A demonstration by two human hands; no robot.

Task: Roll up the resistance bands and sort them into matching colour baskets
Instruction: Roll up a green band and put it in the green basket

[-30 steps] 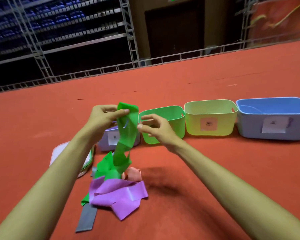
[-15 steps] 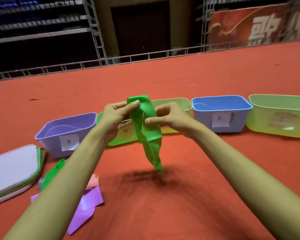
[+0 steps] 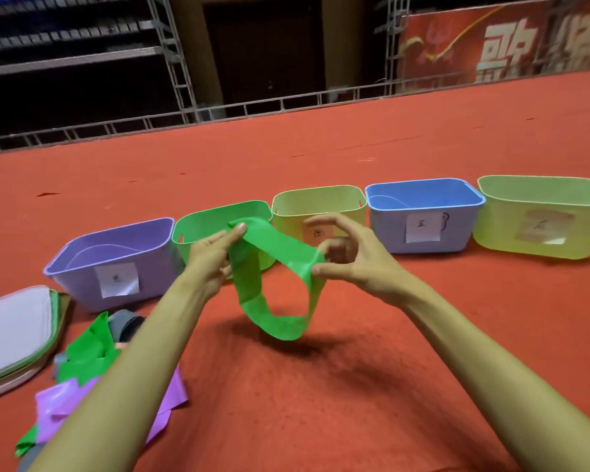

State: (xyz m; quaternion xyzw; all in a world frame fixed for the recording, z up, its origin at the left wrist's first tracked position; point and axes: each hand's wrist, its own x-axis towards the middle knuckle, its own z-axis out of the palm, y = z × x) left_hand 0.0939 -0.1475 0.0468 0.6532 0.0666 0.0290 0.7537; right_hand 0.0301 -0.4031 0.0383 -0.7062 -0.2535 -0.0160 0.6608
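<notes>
Forearms reaching forward, the left hand and right hand are each pinching the green band, grips closed on it.

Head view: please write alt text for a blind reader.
The left hand and the right hand each pinch a green band, whose loop hangs above the red floor. Behind it stand a purple basket, a green basket, a yellow basket, a blue basket and a pale green basket in a row. Loose bands lie lower left.

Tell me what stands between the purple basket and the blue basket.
In the head view, the green basket and the pale yellow basket stand there.
</notes>
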